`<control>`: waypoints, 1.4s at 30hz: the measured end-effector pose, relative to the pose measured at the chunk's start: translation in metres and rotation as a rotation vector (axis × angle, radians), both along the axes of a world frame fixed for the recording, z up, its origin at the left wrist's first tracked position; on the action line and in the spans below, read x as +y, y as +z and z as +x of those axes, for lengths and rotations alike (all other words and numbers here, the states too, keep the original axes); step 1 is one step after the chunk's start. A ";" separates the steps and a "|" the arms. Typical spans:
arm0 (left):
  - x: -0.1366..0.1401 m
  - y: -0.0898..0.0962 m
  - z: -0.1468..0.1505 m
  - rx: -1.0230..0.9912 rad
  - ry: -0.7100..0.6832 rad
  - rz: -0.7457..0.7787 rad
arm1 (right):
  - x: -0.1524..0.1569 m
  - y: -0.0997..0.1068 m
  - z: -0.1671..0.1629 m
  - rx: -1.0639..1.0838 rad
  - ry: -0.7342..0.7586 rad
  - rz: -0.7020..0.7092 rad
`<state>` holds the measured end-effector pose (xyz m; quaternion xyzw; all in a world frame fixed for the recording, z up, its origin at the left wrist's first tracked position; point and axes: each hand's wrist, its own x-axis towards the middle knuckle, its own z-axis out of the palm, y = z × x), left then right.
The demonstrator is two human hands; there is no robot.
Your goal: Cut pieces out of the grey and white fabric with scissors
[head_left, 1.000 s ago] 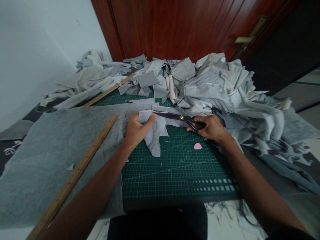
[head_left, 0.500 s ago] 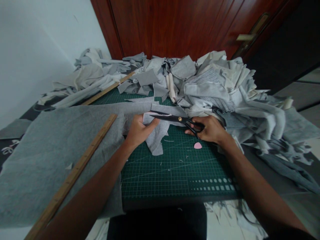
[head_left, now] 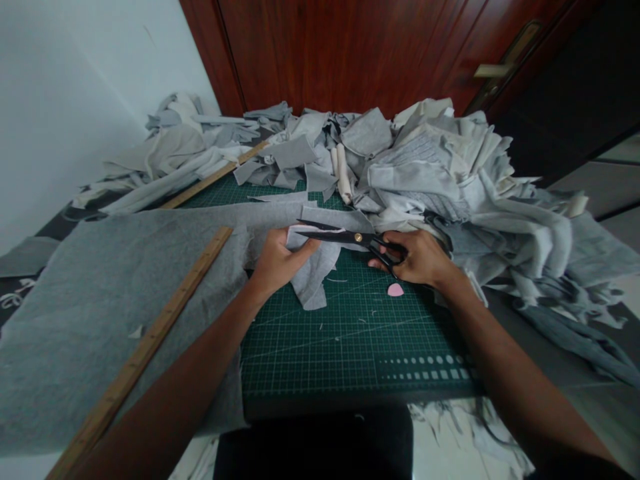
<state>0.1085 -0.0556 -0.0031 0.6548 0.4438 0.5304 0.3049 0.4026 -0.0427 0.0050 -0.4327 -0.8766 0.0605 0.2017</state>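
My right hand [head_left: 417,257] is wrapped round the handles of black scissors [head_left: 359,238], whose blades point left. The blades stand slightly apart at the edge of a small grey fabric piece [head_left: 316,270]. Between thumb and fingers, my left hand [head_left: 281,260] pinches that piece, and its lower part hangs over the green cutting mat [head_left: 320,360]. Left of it lies a large grey cloth [head_left: 125,280] with a wooden ruler [head_left: 165,323] across it. A pink piece of tailor's chalk [head_left: 395,290] rests on the mat below my right hand.
Heaped grey and cream fabric [head_left: 425,167] covers the table's back and right side. A second wooden ruler [head_left: 215,177] lies at the back left among scraps. Behind the table stand a reddish wooden door [head_left: 340,53] and a white wall [head_left: 90,80]. Fabric scraps [head_left: 450,427] lie on the floor.
The scissor blades have opened a little wider at the fabric edge. Both hands keep nearly the same place and hold the same things; the view has shifted slightly.
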 end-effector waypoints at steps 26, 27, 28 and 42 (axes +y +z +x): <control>-0.001 -0.001 -0.002 0.039 -0.025 -0.013 | 0.002 0.002 0.001 0.051 -0.007 0.005; -0.001 -0.001 -0.002 0.035 -0.031 -0.009 | 0.001 0.002 0.001 0.055 -0.008 0.002; -0.001 -0.001 -0.001 0.032 -0.035 -0.006 | 0.001 0.003 0.001 0.057 -0.008 0.003; 0.003 0.003 -0.007 -0.002 -0.012 0.147 | 0.004 -0.002 0.002 0.072 -0.019 -0.008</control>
